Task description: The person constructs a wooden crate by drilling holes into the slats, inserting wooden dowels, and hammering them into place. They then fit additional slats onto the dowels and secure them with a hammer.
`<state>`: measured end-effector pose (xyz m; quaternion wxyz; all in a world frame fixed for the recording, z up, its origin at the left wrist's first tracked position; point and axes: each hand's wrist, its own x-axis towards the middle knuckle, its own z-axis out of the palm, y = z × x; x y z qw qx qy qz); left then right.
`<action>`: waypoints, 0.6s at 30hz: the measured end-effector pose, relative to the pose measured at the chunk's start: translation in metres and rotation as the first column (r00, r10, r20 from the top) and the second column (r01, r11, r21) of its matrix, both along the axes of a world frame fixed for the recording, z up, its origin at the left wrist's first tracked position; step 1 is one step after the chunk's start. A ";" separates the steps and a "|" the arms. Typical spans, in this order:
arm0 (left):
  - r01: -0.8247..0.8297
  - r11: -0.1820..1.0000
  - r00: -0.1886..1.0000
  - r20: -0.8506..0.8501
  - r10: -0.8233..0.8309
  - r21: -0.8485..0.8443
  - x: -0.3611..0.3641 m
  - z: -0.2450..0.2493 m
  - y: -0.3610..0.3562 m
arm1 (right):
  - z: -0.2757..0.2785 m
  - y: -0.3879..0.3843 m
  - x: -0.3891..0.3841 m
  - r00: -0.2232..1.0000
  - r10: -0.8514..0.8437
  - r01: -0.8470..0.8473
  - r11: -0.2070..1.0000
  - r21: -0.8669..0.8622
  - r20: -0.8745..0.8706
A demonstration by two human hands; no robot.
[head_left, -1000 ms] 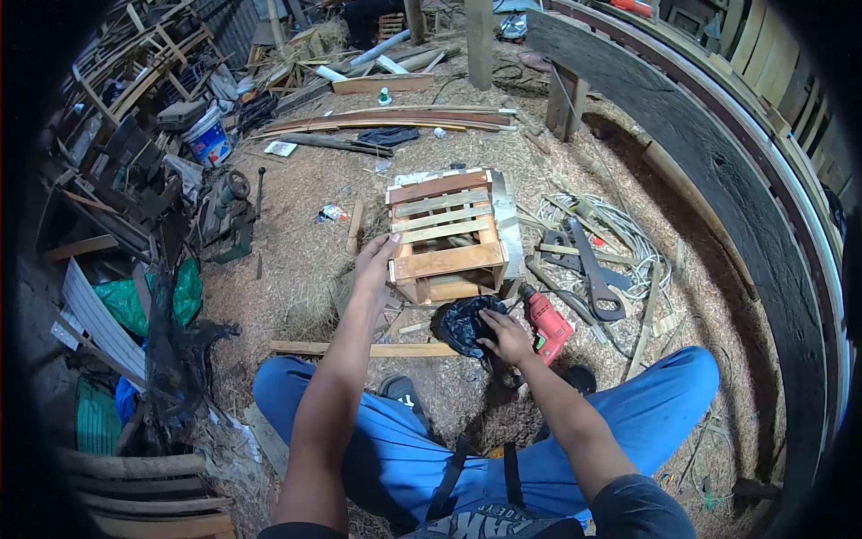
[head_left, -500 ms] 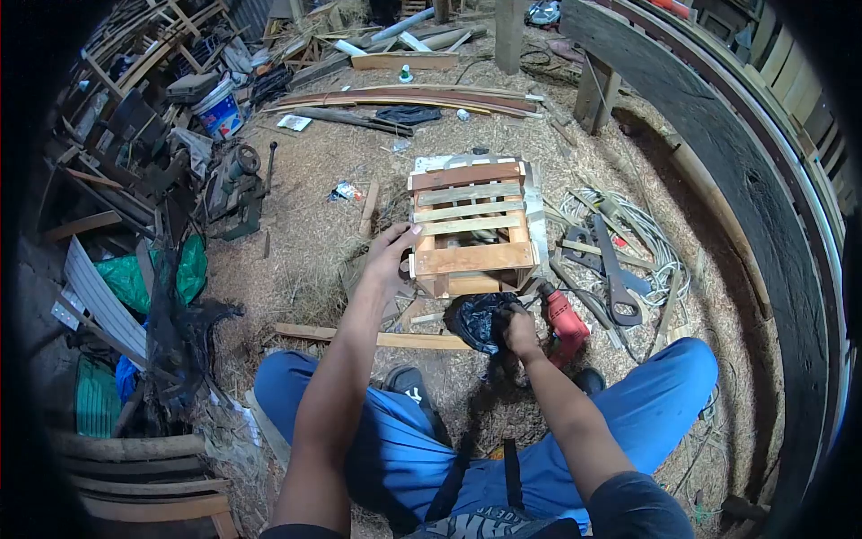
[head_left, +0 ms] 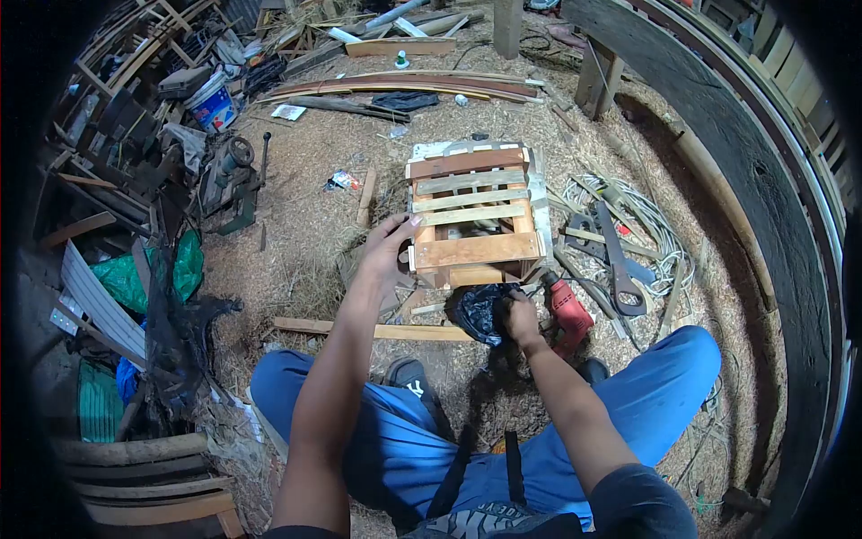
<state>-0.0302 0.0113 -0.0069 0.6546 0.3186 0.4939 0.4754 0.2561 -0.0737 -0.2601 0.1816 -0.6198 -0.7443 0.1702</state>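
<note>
A slatted wooden crate stands on a pale board in front of me. My left hand rests at its left side, fingertips on the edge of the frame. My right hand is at the right rim of a black plastic bag, just below the crate's near side. Its fingers are bent together, and what they hold is too small to make out. A red power drill lies right beside my right hand.
A handsaw and coiled cable lie to the right. A long wooden strip crosses the ground before my feet. A metal vise stands at left. A dark beam runs along the right.
The view has shifted slightly. The crate looks turned a little, with its near side swung to the right. Both hands stay in nearly the same places.
</note>
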 end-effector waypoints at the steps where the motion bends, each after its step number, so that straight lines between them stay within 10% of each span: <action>1: -0.002 1.000 1.000 0.003 0.002 -0.011 0.000 0.000 0.000 | 0.001 0.000 0.001 1.000 0.012 -0.011 0.999 -0.047 0.024; 8: -0.016 0.998 0.998 -0.063 0.012 -0.059 0.002 0.009 -0.001 | -0.005 -0.005 -0.001 1.000 -0.024 0.023 0.991 0.133 0.005; 18: 0.019 1.000 0.998 -0.052 -0.020 -0.017 -0.005 -0.006 0.006 | 0.007 -0.004 -0.001 0.991 -0.076 0.067 0.994 -0.083 -0.112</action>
